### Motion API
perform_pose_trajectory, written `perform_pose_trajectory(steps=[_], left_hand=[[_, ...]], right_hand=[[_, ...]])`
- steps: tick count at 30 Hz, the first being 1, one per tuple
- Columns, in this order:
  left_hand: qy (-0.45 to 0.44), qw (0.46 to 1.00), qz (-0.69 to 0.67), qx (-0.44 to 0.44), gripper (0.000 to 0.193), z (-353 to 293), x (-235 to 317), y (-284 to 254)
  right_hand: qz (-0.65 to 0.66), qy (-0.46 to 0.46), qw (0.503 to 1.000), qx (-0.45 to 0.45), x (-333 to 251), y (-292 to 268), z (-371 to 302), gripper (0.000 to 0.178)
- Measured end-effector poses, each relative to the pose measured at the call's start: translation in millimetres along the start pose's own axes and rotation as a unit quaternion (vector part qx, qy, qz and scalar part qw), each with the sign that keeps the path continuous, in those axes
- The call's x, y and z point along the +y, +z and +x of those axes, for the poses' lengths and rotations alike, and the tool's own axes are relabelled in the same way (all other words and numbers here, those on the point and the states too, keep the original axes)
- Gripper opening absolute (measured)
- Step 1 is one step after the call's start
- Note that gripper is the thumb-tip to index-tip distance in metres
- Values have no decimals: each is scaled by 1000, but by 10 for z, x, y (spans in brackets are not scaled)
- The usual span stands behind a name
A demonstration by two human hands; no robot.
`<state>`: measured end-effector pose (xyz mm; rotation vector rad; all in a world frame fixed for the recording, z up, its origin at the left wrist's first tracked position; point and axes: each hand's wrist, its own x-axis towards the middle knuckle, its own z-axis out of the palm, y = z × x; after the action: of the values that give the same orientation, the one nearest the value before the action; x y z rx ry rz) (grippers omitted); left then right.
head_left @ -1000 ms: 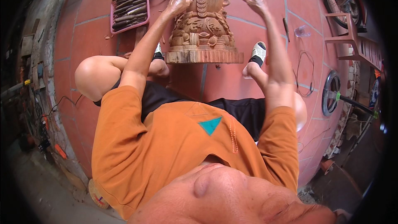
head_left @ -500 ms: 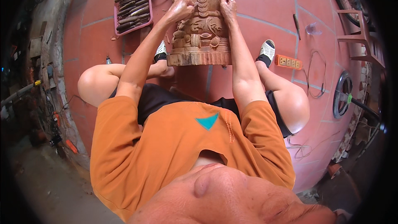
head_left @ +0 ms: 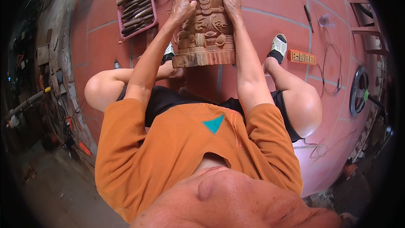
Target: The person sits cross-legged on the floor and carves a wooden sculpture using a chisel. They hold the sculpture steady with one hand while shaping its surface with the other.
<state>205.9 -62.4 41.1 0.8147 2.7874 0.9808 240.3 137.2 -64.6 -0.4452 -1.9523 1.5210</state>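
Note:
A brown wood carving (head_left: 206, 40) with raised relief, a row of overlapping discs and a flat pale base stands between my legs, its top cut off by the upper edge. My left hand (head_left: 184, 7) is closed against its left side, with fingertips pinched beside the discs. Whatever those fingers may hold is too small or hidden to name. On the other side, my right hand (head_left: 231, 3) grips the carving's right part with bent fingers, and its palm side is hidden.
A pink basket (head_left: 122, 33) holds several wood-handled tools at the left. An orange power strip (head_left: 302, 57), a dark slim tool (head_left: 309, 18) and a clear plastic cup (head_left: 325, 20) lie on the tiles at the right. Beyond them are a chair (head_left: 368, 30) and a dark wheel (head_left: 359, 90).
The view has shifted a little, moving the surroundings slightly. My left hand has turned and sits nearer the discs; my right hand stays on the carving's right side, its fingers slightly shifted.

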Motion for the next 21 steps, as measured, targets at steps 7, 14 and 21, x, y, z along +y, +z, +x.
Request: perform_pose_trajectory(steps=[7, 14, 21], left_hand=[[-56, 971, -40, -227, 32, 10, 94, -375], [-16, 998, -54, -17, 29, -35, -260, -69], [-51, 969, 31, -241, 33, -64, 176, -370]], right_hand=[[-54, -24, 998, 11, 116, -45, 57, 20], [-75, -42, 996, -4, -108, 47, -34, 21], [-16, -6, 1000, 12, 36, 25, -17, 22]])
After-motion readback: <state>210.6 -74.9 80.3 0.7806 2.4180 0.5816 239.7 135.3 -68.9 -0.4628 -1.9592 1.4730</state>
